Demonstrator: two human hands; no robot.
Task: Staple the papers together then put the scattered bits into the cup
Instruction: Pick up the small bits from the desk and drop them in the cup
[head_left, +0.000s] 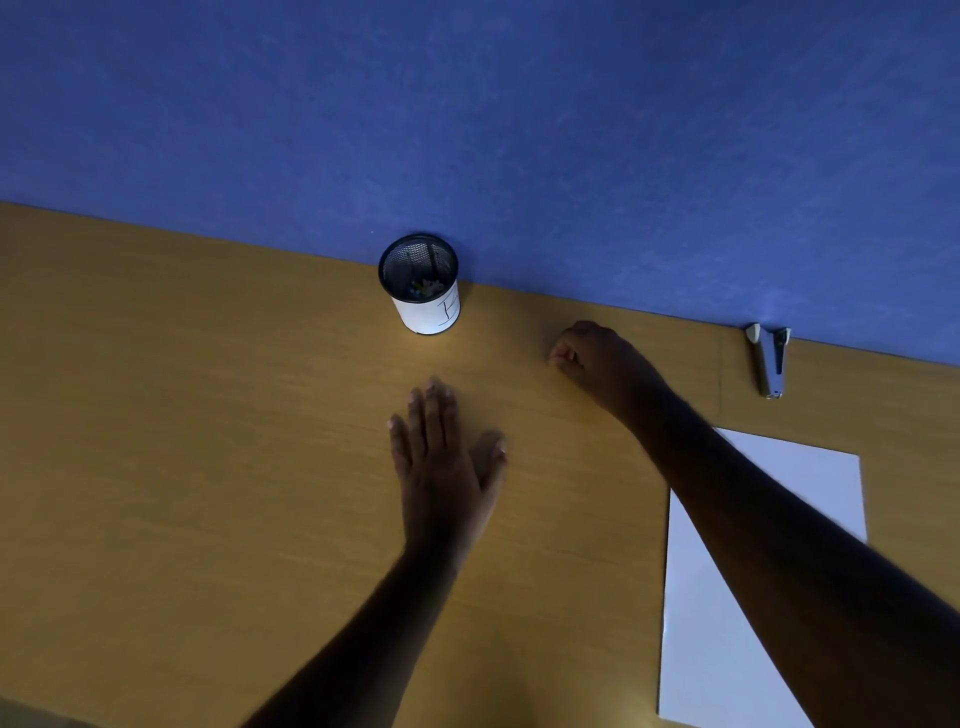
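Meanwhile right hand is fisted near cup; left hand flat.

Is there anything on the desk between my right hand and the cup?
Nothing visible. The right hand is curled into a fist on the desk, to the right of the cup, with only bare desk between them. The left hand lies flat nearer you, off that path. Whether the fist holds bits can't be seen.
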